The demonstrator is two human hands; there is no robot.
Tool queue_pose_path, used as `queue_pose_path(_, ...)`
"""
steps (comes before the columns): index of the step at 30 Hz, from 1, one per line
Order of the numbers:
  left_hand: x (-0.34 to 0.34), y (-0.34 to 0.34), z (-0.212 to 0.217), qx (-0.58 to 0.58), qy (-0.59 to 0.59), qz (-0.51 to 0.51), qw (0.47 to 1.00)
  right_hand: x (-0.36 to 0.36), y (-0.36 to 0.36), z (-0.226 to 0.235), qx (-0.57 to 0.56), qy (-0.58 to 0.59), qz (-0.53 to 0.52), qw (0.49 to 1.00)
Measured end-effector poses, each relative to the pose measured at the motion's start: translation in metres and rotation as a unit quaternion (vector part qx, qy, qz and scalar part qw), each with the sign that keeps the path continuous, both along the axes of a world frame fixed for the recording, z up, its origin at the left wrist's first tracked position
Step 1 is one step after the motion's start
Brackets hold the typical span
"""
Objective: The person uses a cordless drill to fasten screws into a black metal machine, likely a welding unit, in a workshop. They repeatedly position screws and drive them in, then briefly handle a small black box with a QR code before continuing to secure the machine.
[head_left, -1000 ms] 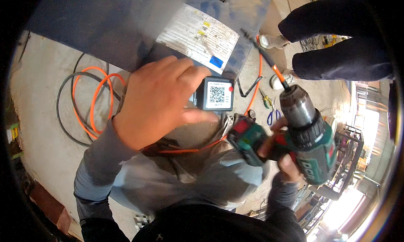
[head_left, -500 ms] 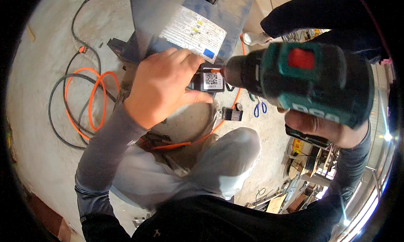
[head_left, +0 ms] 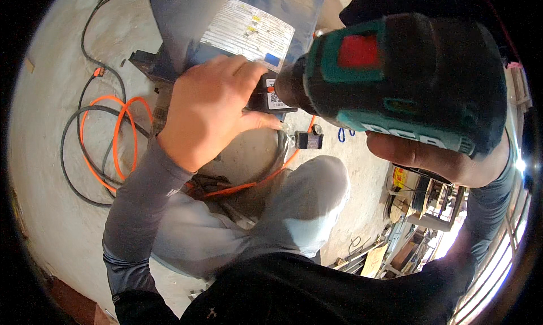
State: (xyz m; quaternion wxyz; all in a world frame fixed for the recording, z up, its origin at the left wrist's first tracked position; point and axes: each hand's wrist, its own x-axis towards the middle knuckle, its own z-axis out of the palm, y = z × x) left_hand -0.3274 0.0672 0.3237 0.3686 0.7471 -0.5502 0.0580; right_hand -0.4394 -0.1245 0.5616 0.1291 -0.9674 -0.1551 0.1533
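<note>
Against the grey metal cabinet [head_left: 186, 20], the left hand [head_left: 209, 107] pinches a small black box with a white label [head_left: 270, 96]. The right hand [head_left: 435, 155] grips a teal-and-black cordless drill [head_left: 396, 79], its nose touching that box.

Bright daylight from lower right, blown out to white glare along the railing [head_left: 498, 257] at the rim. Heavy fisheye bend with a black vignette all round; drill [head_left: 396, 82] very close to the lens, soft and out of focus, dark on its near face, right hand [head_left: 435, 155] under it in shade. Left hand [head_left: 212, 107] evenly lit and fairly sharp, floor [head_left: 51, 155] pale and flat, soft shadow under the knee [head_left: 311, 195], orange cable [head_left: 116, 138] crisp, slight blur toward the edges.
</note>
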Motion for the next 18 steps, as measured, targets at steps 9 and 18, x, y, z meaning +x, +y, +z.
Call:
queue_pose_path(9,-0.002,0.001,0.001,-0.045,-0.012,-0.001,0.999,0.002,0.003,-0.009,0.056,0.021,-0.024,0.998)
queue_pose_path(18,0.000,0.001,-0.002,-0.055,-0.028,-0.004,0.998,0.005,-0.007,-0.018,0.096,0.051,-0.059,0.992)
